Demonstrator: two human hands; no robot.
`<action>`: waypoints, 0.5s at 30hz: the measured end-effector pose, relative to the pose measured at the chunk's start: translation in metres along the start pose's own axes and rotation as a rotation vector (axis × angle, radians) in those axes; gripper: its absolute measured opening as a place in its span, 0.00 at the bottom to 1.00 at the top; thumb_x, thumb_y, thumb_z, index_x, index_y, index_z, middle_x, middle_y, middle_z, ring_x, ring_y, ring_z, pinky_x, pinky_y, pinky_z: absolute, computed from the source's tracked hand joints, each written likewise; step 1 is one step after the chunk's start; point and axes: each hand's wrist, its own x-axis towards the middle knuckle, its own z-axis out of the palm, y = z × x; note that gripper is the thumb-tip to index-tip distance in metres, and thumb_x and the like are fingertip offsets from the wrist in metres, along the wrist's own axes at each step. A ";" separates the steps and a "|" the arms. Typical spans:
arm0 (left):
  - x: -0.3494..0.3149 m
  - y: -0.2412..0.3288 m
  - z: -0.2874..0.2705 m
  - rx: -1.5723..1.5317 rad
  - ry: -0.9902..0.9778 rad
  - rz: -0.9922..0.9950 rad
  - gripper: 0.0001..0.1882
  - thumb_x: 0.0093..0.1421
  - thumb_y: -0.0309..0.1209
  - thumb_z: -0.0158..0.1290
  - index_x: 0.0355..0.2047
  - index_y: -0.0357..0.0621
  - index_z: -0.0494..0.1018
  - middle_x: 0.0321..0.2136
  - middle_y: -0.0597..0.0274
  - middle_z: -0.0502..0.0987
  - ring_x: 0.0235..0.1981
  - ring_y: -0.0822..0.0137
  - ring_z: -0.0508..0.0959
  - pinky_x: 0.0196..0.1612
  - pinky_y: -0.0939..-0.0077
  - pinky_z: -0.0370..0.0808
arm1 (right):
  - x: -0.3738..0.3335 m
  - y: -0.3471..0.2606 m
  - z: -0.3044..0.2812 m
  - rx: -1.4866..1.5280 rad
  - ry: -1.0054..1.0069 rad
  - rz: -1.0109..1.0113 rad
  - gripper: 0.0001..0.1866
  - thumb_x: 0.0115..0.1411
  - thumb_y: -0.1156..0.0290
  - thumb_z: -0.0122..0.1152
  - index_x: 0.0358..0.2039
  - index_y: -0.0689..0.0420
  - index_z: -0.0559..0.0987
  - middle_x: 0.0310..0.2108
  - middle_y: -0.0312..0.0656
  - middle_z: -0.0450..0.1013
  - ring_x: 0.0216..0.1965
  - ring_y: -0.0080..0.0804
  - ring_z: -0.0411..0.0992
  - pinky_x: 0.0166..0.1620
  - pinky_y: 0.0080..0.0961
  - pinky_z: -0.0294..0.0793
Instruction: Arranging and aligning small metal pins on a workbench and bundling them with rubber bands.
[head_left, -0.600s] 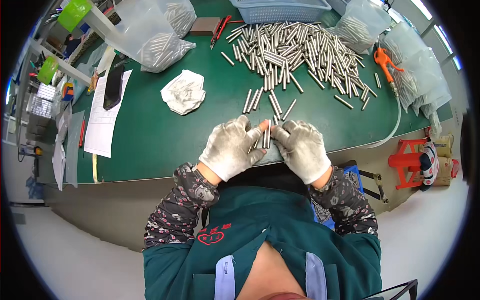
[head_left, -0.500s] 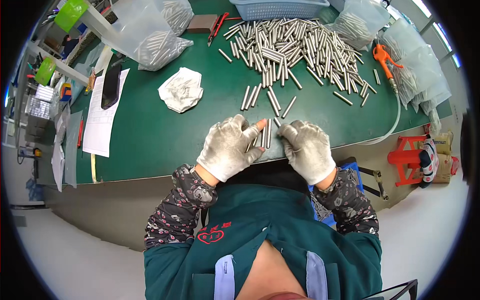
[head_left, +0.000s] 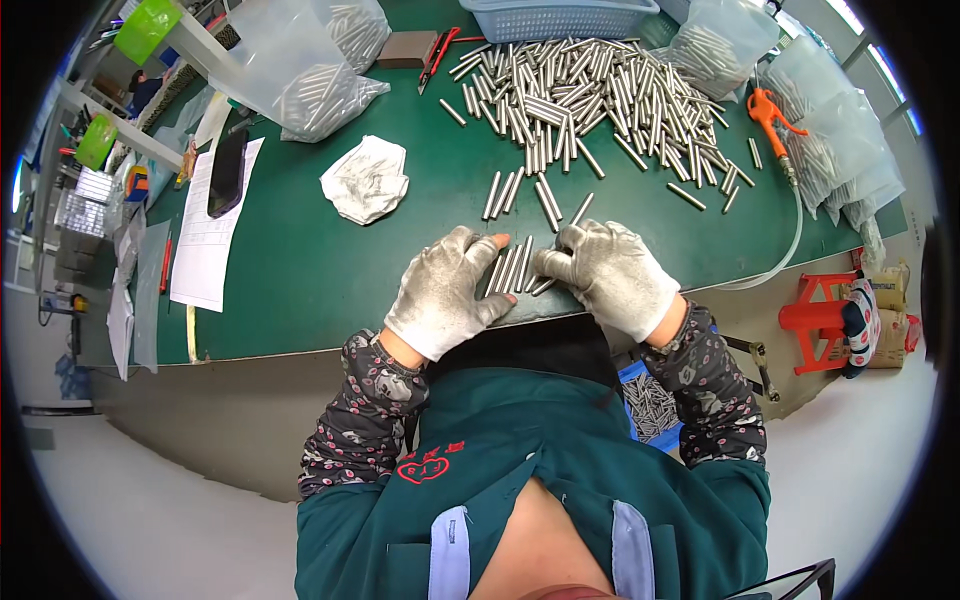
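Flanking smooth cylindrical metal pins (head_left: 524,264) on green tabletop (head_left: 300,260): left gloved fingers (head_left: 482,252) spread, right gloved fingers (head_left: 555,265) bent, grip unclear.

We see slim, straight, silvery cylindrical pins on the green worktop (head_left: 290,250). Near its front edge, a short row of pins (head_left: 514,268) lies side by side, slightly slanted — the left hand (head_left: 438,290) curves around the row's left side. At the row's right, the fingertips of the right hand (head_left: 608,275) meet a more tilted pin (head_left: 543,287). Just beyond, loose pins (head_left: 546,206) lie at differing angles. A heap of pins (head_left: 600,110) sprawls toward the far edge — overlapping, pointing many ways.
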 end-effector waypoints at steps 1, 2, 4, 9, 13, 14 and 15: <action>-0.001 -0.001 0.000 -0.012 -0.001 -0.019 0.33 0.43 0.36 0.65 0.51 0.47 0.70 0.39 0.54 0.71 0.39 0.52 0.75 0.42 0.62 0.73 | -0.001 -0.001 0.000 0.003 0.002 -0.001 0.12 0.51 0.71 0.54 0.38 0.49 0.78 0.28 0.39 0.70 0.36 0.38 0.73 0.37 0.35 0.71; -0.002 -0.002 -0.001 -0.025 -0.002 -0.037 0.32 0.43 0.35 0.65 0.50 0.47 0.71 0.39 0.54 0.71 0.40 0.52 0.75 0.43 0.63 0.73 | -0.003 -0.002 0.001 -0.037 0.042 0.040 0.10 0.51 0.71 0.55 0.35 0.51 0.77 0.27 0.40 0.70 0.36 0.38 0.73 0.37 0.35 0.71; -0.004 -0.002 -0.005 -0.028 -0.020 -0.044 0.31 0.43 0.35 0.65 0.50 0.47 0.71 0.38 0.55 0.72 0.39 0.52 0.75 0.42 0.63 0.73 | -0.006 -0.004 0.003 -0.074 0.082 0.081 0.07 0.51 0.70 0.56 0.32 0.52 0.76 0.27 0.41 0.70 0.36 0.38 0.73 0.37 0.35 0.71; -0.001 0.005 -0.003 -0.017 -0.062 -0.064 0.28 0.44 0.35 0.64 0.48 0.48 0.73 0.37 0.56 0.72 0.38 0.52 0.75 0.41 0.62 0.73 | -0.004 -0.020 0.015 0.015 0.180 0.420 0.10 0.52 0.66 0.58 0.32 0.56 0.73 0.23 0.42 0.72 0.29 0.40 0.75 0.31 0.36 0.73; 0.002 0.012 0.003 -0.015 -0.041 -0.142 0.25 0.45 0.34 0.62 0.47 0.48 0.73 0.37 0.56 0.73 0.38 0.52 0.76 0.41 0.61 0.74 | 0.012 -0.033 0.018 0.154 0.178 0.449 0.14 0.53 0.63 0.58 0.38 0.56 0.72 0.23 0.43 0.73 0.26 0.43 0.75 0.28 0.39 0.73; 0.001 0.010 0.005 -0.033 0.013 -0.108 0.24 0.46 0.33 0.61 0.46 0.48 0.73 0.38 0.56 0.73 0.38 0.52 0.76 0.41 0.62 0.74 | 0.010 -0.034 0.017 0.142 0.191 0.412 0.16 0.53 0.61 0.58 0.39 0.56 0.72 0.22 0.44 0.73 0.26 0.45 0.75 0.28 0.40 0.74; 0.000 0.008 0.006 -0.050 0.066 -0.076 0.23 0.46 0.32 0.60 0.46 0.48 0.74 0.39 0.55 0.73 0.38 0.52 0.76 0.41 0.62 0.74 | 0.010 -0.035 0.016 0.144 0.192 0.411 0.16 0.53 0.61 0.58 0.39 0.56 0.72 0.22 0.44 0.73 0.26 0.45 0.75 0.28 0.40 0.74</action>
